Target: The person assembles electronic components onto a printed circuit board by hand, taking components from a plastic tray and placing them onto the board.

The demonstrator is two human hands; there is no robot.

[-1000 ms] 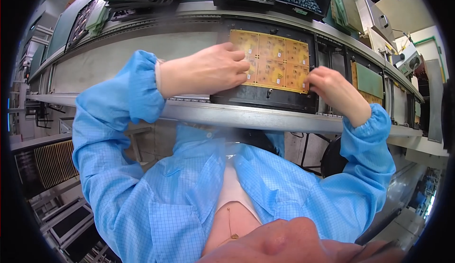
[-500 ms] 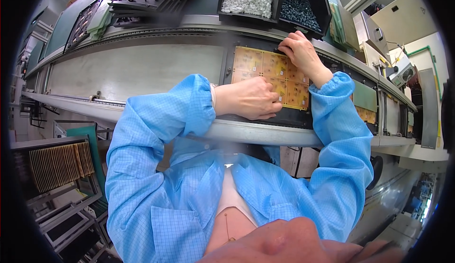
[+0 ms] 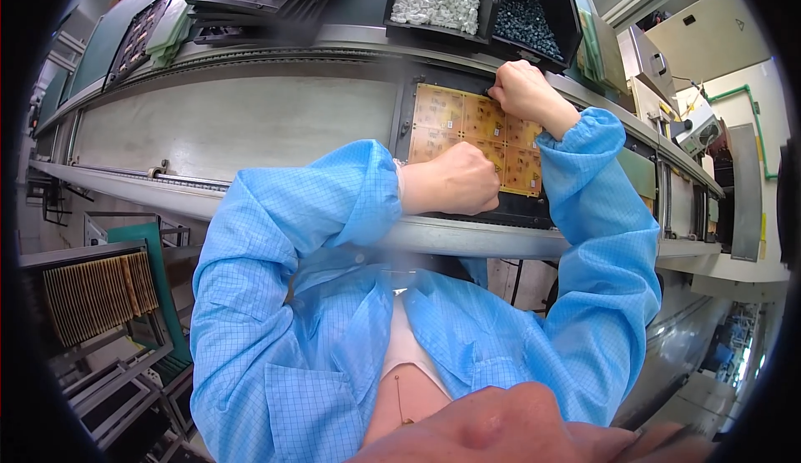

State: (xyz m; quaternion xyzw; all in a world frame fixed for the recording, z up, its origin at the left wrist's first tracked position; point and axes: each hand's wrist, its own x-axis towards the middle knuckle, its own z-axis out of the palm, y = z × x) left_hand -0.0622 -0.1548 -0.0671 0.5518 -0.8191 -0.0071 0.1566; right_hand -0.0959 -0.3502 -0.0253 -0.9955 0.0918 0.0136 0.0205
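A yellow circuit board panel, divided into several sections, lies in a black carrier frame on the conveyor line. Over the panel's near edge is my left hand, its fingers curled closed and turned away; what they hold, if anything, is hidden. My right hand is at the far edge of the panel, fingers bent together in a pinch by the frame's far bar. Whatever sits between those fingertips is too small or too covered to make out.
Behind the conveyor rail stand a black bin of white parts and a black bin of dark blue parts. Black carriers are stacked at the far left. A green board lies further right. A rack of boards stands lower left.
My left hand has shifted slightly right, its fingers curling more tightly. My right hand stays at the panel's far edge, its fingers folded closer together and slightly lower.
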